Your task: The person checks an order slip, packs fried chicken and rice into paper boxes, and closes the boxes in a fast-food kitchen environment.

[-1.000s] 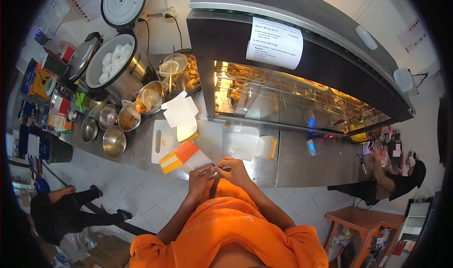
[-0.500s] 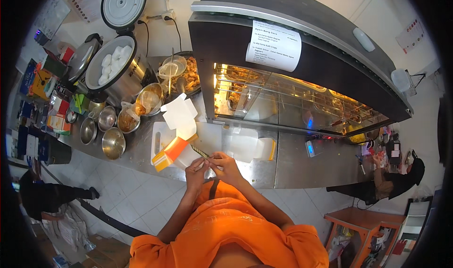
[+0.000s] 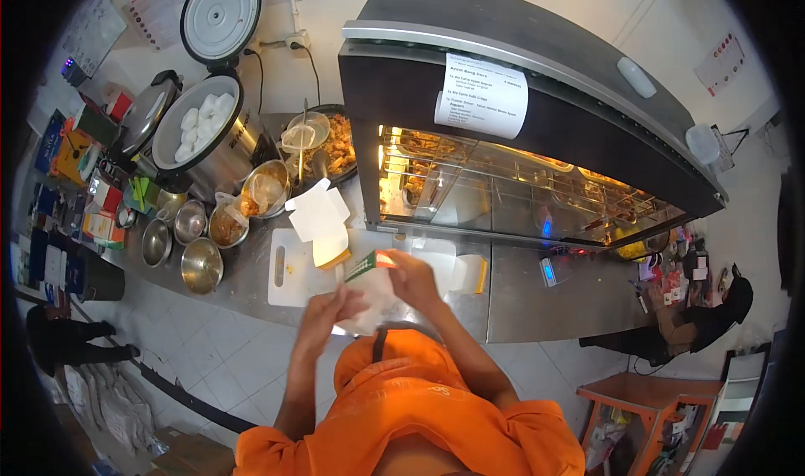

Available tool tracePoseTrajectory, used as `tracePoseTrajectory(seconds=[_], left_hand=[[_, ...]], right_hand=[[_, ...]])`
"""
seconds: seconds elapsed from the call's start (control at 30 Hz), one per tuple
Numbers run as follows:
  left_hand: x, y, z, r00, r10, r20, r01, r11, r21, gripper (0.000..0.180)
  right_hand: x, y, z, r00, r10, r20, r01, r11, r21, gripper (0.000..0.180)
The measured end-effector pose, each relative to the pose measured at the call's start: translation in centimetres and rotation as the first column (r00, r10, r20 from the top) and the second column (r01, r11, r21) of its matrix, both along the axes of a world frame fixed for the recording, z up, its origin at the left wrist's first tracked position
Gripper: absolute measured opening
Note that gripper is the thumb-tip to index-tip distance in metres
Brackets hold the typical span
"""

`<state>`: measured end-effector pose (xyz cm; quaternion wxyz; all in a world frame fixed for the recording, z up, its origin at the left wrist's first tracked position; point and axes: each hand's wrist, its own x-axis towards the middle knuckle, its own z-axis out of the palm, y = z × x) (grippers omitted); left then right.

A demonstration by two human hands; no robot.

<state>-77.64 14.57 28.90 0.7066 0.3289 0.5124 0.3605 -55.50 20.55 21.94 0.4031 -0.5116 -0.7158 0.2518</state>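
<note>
My right hand [image 3: 412, 281] is closed on the upper edge of a small folding food carton [image 3: 377, 296]. Pale inner faces show on it, along with a green patterned edge and a bit of orange near my fingertips. At the carton's left side is my left hand [image 3: 325, 310], its fingers smeared by motion, so its grip is unclear. Just beyond lies an open white carton [image 3: 319, 212] with a yellow side, partly over a white cutting board [image 3: 288, 279]. To the right, another open white carton [image 3: 433, 256] rests on the steel counter [image 3: 537, 308].
A glass-fronted warming cabinet [image 3: 537, 187] with a paper slip [image 3: 482, 95] stands behind the cartons. Leftward are several steel bowls [image 3: 202, 266], a tray of fried food [image 3: 340, 141] and an open cooker [image 3: 210, 145] holding white bundles. Another person [image 3: 696, 317] works at far right.
The carton has been turned and lifted, from lying orange side up left of my hands to pale faces showing between them. My hands have moved apart, the right one up and rightward.
</note>
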Motion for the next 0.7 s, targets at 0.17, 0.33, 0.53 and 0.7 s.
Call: tracePoseTrajectory(seconds=[0.17,0.33,0.53,0.7], left_hand=[[1.1,4.1,3.0,0.82,0.403,-0.406,0.108,0.588,0.802,0.02],[3.0,4.6,2.3,0.9,0.432,-0.057,-0.356,0.804,0.477,0.02],[6.8,4.4,-1.8,0.909,0.399,-0.12,-0.136,0.555,0.821,0.027],[10.1,4.7,-2.2,0.896,0.367,-0.25,-0.07,0.673,0.737,0.029]], right_hand=[[-1.7,1.6,8.5,0.95,0.307,0.059,-0.298,0.945,-0.133,0.023],[-0.9,1.5,8.5,0.568,0.106,-0.816,-0.514,0.82,-0.251,0.027],[0.8,-2.1,6.8,0.799,0.007,-0.601,-0.267,0.901,-0.343,0.025],[3.3,-4.5,6.5,0.731,-0.224,-0.645,-0.07,0.915,-0.397,0.033]])
